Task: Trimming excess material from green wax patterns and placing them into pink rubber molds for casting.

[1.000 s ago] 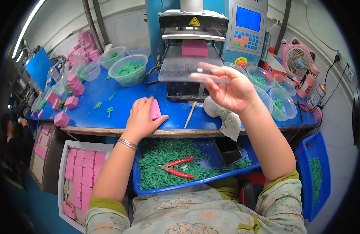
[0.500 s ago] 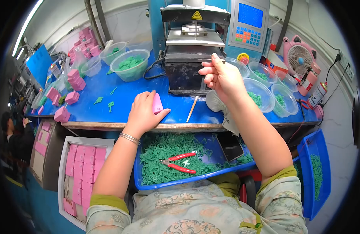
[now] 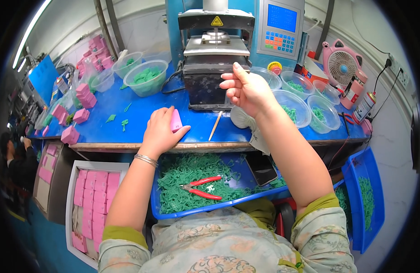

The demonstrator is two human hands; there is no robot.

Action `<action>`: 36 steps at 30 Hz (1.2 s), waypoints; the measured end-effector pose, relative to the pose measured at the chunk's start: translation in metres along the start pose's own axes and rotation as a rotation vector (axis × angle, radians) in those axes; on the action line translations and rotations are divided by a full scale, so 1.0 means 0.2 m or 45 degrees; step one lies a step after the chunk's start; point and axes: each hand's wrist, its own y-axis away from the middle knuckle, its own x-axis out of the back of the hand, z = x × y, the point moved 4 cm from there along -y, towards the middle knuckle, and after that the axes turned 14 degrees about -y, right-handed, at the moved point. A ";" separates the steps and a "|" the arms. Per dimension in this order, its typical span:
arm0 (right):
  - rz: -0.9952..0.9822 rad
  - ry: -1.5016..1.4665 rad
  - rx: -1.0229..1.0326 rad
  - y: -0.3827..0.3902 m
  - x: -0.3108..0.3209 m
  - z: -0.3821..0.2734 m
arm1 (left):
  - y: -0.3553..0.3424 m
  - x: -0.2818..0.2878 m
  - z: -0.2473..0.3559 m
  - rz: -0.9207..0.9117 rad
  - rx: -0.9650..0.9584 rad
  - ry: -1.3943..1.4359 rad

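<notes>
Head view: The left hand (image 3: 162, 129) cups the pink block (image 3: 176, 122) on the blue table (image 3: 101, 129), fingers at its left, thumb along its near end. Hold the block flat and steady, applying light pressure. The right hand (image 3: 251, 93) is half curled before the press (image 3: 215, 48); whether it pinches anything cannot be told. Position fingertips clear of the plates. The block appears smooth, partly covered, with small dark marks at its near end

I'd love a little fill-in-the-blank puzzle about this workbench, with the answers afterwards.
The left grip is on a block coloured ____.
The pliers lying on green scraps have ____ handles.
The tray holding those scraps is coloured ____.
Missing words: pink; red; blue.
</notes>
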 end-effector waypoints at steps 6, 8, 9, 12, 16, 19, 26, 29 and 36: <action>0.041 -0.035 0.017 -0.03 0.04 0.01 | -0.01 0.00 0.05 -0.052 0.045 0.028; 0.039 0.001 0.042 -0.05 0.04 0.00 | 0.00 0.02 0.04 0.148 0.084 -0.099; 0.026 0.043 0.060 -0.06 0.03 0.00 | -0.01 0.01 0.05 0.146 0.076 -0.098; 0.018 -0.110 -0.021 -0.11 0.02 0.02 | 0.01 0.01 0.01 0.261 0.207 -0.178; -0.098 -0.231 -0.309 -0.24 0.01 0.05 | -0.03 0.03 0.00 -0.042 0.254 -0.099; -0.218 -0.223 -0.217 -0.17 -0.05 0.02 | 0.01 0.07 -0.05 -0.103 0.122 -0.028; -0.314 -0.344 -0.085 -0.21 0.10 0.01 | 0.44 0.15 -0.03 0.493 -0.007 0.038; -0.338 -0.370 -0.089 -0.24 0.11 0.03 | 0.72 0.19 -0.27 0.531 0.004 -0.257; -0.378 -0.420 -0.087 -0.32 0.18 0.03 | 1.50 0.34 -1.05 0.222 1.018 -0.680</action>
